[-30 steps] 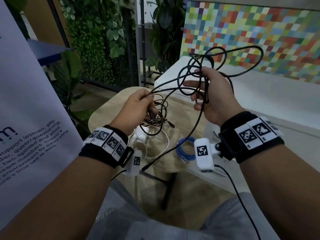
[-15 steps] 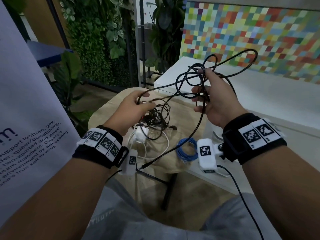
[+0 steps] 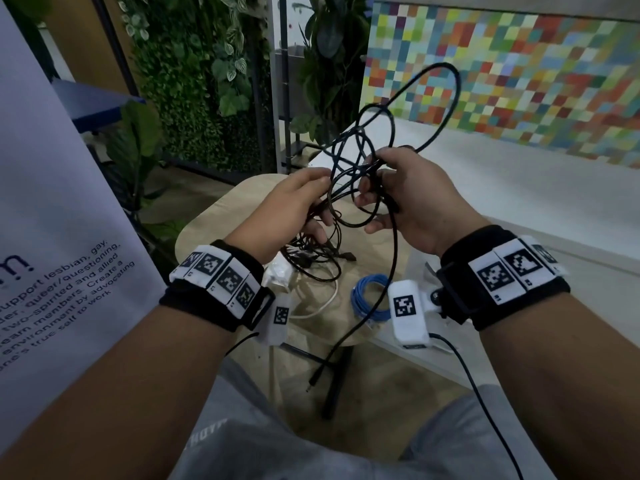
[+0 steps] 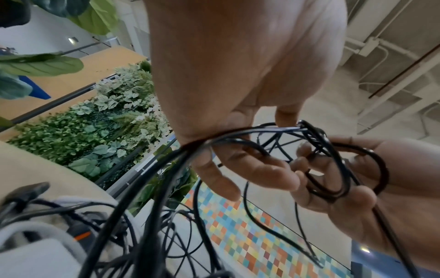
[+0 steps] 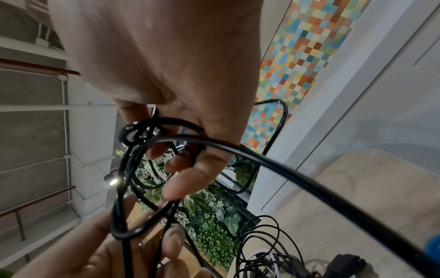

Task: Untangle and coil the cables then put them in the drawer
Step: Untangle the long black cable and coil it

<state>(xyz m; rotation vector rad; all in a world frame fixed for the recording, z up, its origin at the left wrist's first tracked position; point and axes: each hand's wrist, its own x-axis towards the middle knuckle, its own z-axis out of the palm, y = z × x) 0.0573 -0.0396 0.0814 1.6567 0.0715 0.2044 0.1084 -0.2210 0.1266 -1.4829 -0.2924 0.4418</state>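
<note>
A tangle of black cable (image 3: 360, 157) hangs in the air between both hands above a small round wooden table (image 3: 204, 223). My right hand (image 3: 408, 199) grips several loops of it (image 5: 142, 150), with one large loop rising above the fingers. My left hand (image 3: 294, 206) pinches strands of the same tangle (image 4: 238, 135) close beside the right. One free end with a plug (image 3: 313, 379) dangles below the table edge. More thin black cables (image 3: 311, 261) lie heaped on the table. A coiled blue cable (image 3: 370, 296) and a white cable with charger (image 3: 280, 275) lie there too.
A white cabinet or counter (image 3: 519, 202) stands to the right, below a coloured mosaic wall (image 3: 519, 74). A white banner with text (image 3: 52, 237) hangs at the left. Plants (image 3: 194, 81) fill the back. The table's black legs (image 3: 336, 386) stand before my knees.
My hands have drawn closer together; the left rose from the heap to meet the right. The large loop has swung from sideways to upright, and the dangling plug end hangs lower.
</note>
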